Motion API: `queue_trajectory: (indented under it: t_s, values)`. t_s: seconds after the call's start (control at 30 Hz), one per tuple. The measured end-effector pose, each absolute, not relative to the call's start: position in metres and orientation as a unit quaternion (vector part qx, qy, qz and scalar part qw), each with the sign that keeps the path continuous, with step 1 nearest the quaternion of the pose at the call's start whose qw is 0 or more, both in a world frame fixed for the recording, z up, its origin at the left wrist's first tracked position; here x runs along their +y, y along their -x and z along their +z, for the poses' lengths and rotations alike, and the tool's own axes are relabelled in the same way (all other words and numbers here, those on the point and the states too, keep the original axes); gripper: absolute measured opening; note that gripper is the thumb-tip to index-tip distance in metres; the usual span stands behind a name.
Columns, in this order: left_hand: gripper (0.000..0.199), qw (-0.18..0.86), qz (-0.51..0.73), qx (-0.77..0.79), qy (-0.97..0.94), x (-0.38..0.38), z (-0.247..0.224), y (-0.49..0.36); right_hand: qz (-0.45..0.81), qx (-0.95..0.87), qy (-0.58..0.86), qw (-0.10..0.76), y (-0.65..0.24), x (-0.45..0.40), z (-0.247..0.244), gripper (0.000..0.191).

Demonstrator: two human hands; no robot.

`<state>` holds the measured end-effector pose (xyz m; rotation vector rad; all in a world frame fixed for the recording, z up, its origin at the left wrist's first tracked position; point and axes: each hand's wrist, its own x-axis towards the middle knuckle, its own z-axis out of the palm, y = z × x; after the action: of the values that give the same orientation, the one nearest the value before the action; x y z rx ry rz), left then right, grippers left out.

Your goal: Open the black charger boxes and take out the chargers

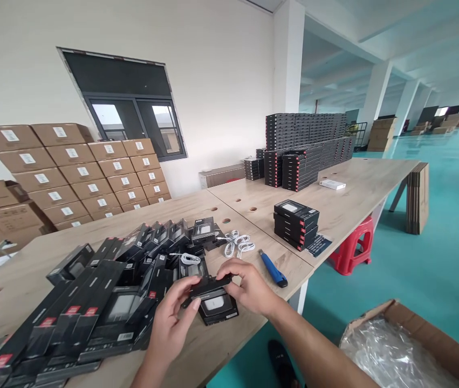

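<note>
Pale walls and a turquoise floor (407, 215) surround a long wooden table (375, 175), which reaches from beneath the hands to well beyond them on the right. Brown cartons (86, 172) are stacked far ahead of the left hand and to its left; a wall of black boxes (306, 132) stands far ahead of the right hand. Below and right of the right forearm sits a carton of clear plastic (435, 337). A heap of dark boxes (100, 291) lies just left of the left hand. Ahead of the right hand are a short stack (294, 226), a blue knife (272, 268) and coiled white cables (237, 243).

Between the hands lies the held box (221, 315), its window toward the wearer and a white item (214, 303) behind it. Along its far edge a black strip runs left to right. The left hand (175, 312) curls thumb and fingers about the strip's left end; the right hand (249, 285) pinches its right end between thumb and forefinger. Neither hand is clearly nearer, and the box's long axis cannot be told.
</note>
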<state>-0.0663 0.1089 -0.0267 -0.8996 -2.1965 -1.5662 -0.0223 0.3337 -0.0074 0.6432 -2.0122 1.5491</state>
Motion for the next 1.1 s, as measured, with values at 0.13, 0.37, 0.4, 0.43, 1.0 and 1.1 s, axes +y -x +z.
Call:
queue_trajectory:
  t_s: [0.13,0.37,0.4,0.43,1.0,1.1]
  values:
    - [0.021,0.138,-0.467,-0.800,0.350,0.103,-0.018,0.072,0.600,-0.731,-0.266,0.186,0.020,0.342,0.001,0.018]
    - [0.025,0.105,-0.462,-0.806,0.355,0.106,-0.012,0.077,0.652,-0.712,-0.219,0.142,0.026,0.347,-0.006,0.029]
    - [0.026,0.100,-0.461,-0.807,0.354,0.106,-0.011,0.077,0.655,-0.710,-0.220,0.135,0.027,0.347,-0.006,0.030]
    - [0.026,0.096,-0.462,-0.808,0.354,0.106,-0.010,0.078,0.658,-0.709,-0.221,0.127,0.028,0.348,-0.005,0.031]
    - [0.031,0.014,-0.524,-0.790,0.318,0.106,-0.009,0.084,0.676,-0.686,-0.263,0.055,0.046,0.361,-0.005,0.035]
    - [0.032,0.018,-0.516,-0.799,0.308,0.110,-0.006,0.087,0.665,-0.695,-0.268,0.066,0.049,0.363,-0.005,0.035]
